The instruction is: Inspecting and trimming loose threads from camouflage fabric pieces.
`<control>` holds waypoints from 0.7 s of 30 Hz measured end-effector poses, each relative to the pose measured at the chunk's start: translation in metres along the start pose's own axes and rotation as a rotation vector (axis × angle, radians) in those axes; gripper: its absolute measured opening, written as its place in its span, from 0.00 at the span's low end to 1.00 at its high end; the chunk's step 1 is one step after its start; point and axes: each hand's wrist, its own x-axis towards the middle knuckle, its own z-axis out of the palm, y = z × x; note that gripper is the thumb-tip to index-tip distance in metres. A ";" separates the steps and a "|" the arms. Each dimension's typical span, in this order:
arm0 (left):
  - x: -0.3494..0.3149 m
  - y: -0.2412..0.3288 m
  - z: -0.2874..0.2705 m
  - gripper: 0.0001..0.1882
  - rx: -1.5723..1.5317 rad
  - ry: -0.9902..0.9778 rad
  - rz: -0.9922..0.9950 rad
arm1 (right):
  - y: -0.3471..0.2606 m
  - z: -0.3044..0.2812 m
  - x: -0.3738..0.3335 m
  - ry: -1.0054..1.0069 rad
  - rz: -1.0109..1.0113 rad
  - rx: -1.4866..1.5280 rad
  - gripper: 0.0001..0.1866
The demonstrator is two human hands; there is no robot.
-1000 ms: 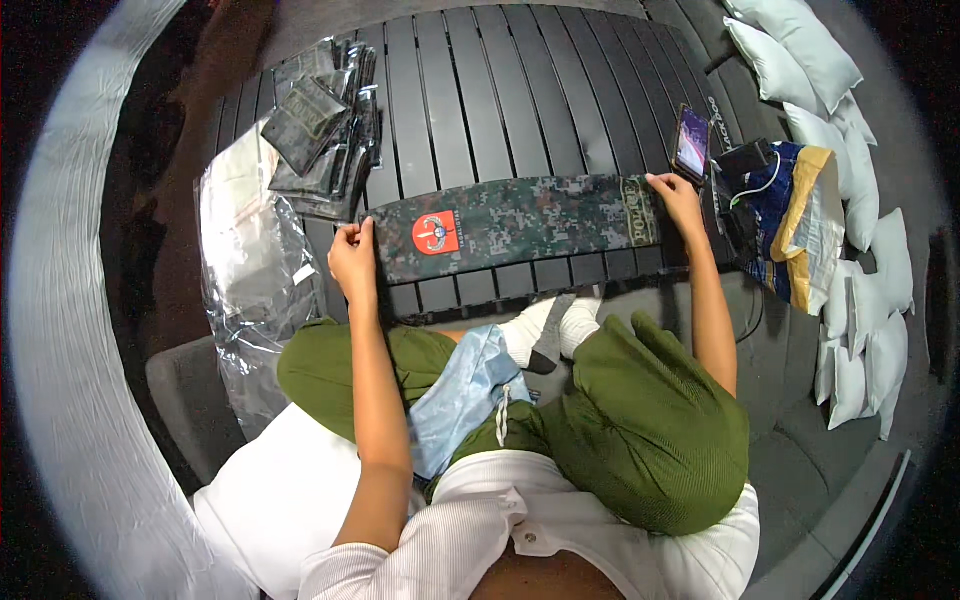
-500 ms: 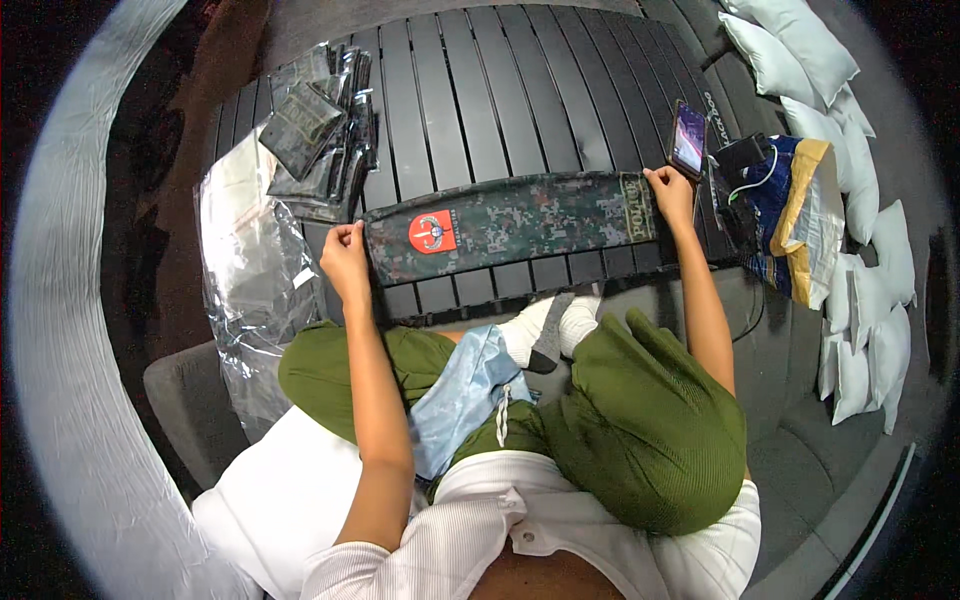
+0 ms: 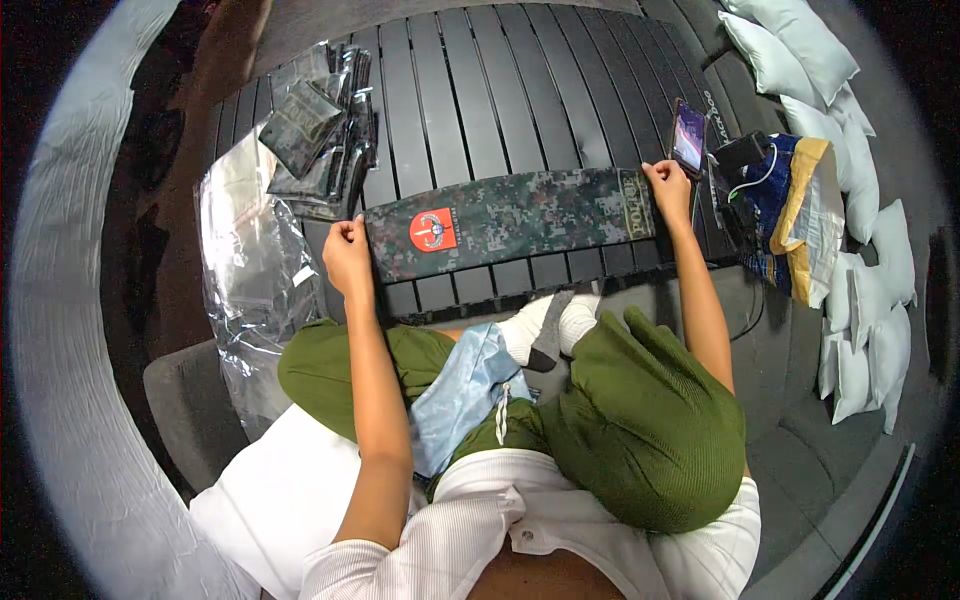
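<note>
A dark green camouflage arm sleeve lies stretched flat across the near part of the slatted black table. A red patch with a winged emblem sits near its left end, and gold lettering marks the right end. My left hand pinches the sleeve's wider left end at the upper corner. At the narrower right end, the fingers of my right hand are closed on the upper corner.
Several camouflage pieces in clear packets are stacked at the far left, beside clear plastic bags. A phone, a black box with a white cable and a blue-yellow bag are at right. Small white pillows lie beyond.
The sleeve has shifted very slightly, its right end a touch higher along with my right hand. Both hands keep their pinch at the two ends.
</note>
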 end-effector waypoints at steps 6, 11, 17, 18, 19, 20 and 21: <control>-0.017 0.008 0.010 0.11 0.044 0.188 0.544 | -0.017 0.005 -0.025 0.166 -0.683 -0.113 0.14; -0.042 0.002 0.039 0.24 0.376 -0.035 0.800 | -0.031 0.013 -0.055 -0.175 -0.707 -0.477 0.28; -0.036 -0.003 0.032 0.36 0.458 -0.047 0.733 | -0.010 0.006 -0.046 -0.018 -0.547 -0.511 0.31; -0.035 -0.004 0.030 0.38 0.475 -0.063 0.722 | -0.008 0.005 -0.046 -0.033 -0.538 -0.533 0.32; -0.035 -0.006 0.028 0.40 0.494 -0.081 0.711 | -0.009 0.004 -0.046 -0.050 -0.528 -0.554 0.33; -0.034 -0.007 0.027 0.42 0.496 -0.091 0.714 | -0.010 0.005 -0.047 -0.012 -0.548 -0.571 0.32; -0.034 -0.007 0.027 0.42 0.492 -0.086 0.715 | -0.009 0.004 -0.046 -0.007 -0.551 -0.572 0.32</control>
